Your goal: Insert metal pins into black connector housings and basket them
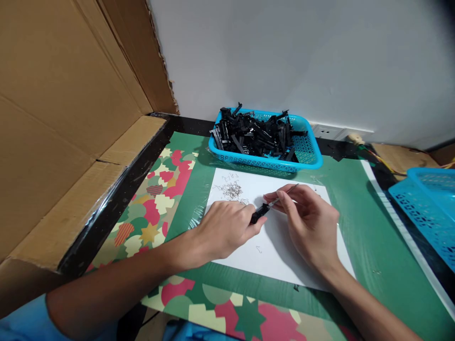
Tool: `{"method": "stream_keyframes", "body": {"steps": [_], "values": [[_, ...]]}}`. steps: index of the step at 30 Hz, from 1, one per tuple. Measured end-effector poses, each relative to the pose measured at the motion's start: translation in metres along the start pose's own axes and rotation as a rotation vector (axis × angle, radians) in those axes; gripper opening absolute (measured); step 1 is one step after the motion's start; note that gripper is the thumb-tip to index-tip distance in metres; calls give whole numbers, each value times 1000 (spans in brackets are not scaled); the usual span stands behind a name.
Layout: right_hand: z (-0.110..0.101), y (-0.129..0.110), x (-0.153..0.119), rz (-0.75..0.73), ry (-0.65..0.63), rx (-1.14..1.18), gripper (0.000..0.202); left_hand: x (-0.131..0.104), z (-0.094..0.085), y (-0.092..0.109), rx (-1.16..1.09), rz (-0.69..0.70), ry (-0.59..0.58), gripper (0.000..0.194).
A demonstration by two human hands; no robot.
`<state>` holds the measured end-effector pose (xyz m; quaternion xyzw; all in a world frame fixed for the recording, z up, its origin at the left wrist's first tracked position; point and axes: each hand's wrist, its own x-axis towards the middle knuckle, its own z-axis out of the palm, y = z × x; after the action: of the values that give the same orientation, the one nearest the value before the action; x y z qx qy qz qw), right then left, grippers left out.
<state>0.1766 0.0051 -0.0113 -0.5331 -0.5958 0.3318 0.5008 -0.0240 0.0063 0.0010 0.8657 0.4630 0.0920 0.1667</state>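
My left hand (227,225) is closed around a small black plastic part (259,214), gripping it between thumb and fingers over the white sheet (234,258). A thin metal tool (275,201) is pinched in my right hand (309,222); its tip meets the far end of the black part. Whether it touches or enters the part is too small to tell. Beyond my left hand, a pile of tiny bent wire pieces (232,190), like small springs, lies on the sheet. One loose wire piece (259,249) rests nearer to me.
A blue plastic basket (309,163) heaped with black plastic parts (254,135) stands against the wall. Another blue basket (423,203) is at the right edge. Cardboard (71,104) walls off the left side. A power socket (327,131) and wires sit behind.
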Motion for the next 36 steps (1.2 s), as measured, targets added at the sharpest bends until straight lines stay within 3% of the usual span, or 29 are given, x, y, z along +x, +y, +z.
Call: {"method": "stream_keyframes", "body": {"steps": [14, 26, 29, 32, 34, 36], "values": [[-1, -2, 0, -16, -7, -19, 15, -1, 7, -2, 42, 44, 52, 50], [2, 3, 0, 88, -37, 73, 23, 1, -5, 1, -82, -43, -16, 54], [1, -3, -2, 53, 28, 95, 18, -1, -6, 0, -180, -72, 12, 46], [-8, -15, -2, -78, 96, -5, 13, -3, -8, -3, -390, -104, 94, 37], [-17, -24, -2, -139, -144, -136, 16, -3, -9, -7, -545, -126, 174, 38], [-26, -29, -1, -146, -546, -254, 16, -2, -10, -10, -688, -143, 258, 41]]}}
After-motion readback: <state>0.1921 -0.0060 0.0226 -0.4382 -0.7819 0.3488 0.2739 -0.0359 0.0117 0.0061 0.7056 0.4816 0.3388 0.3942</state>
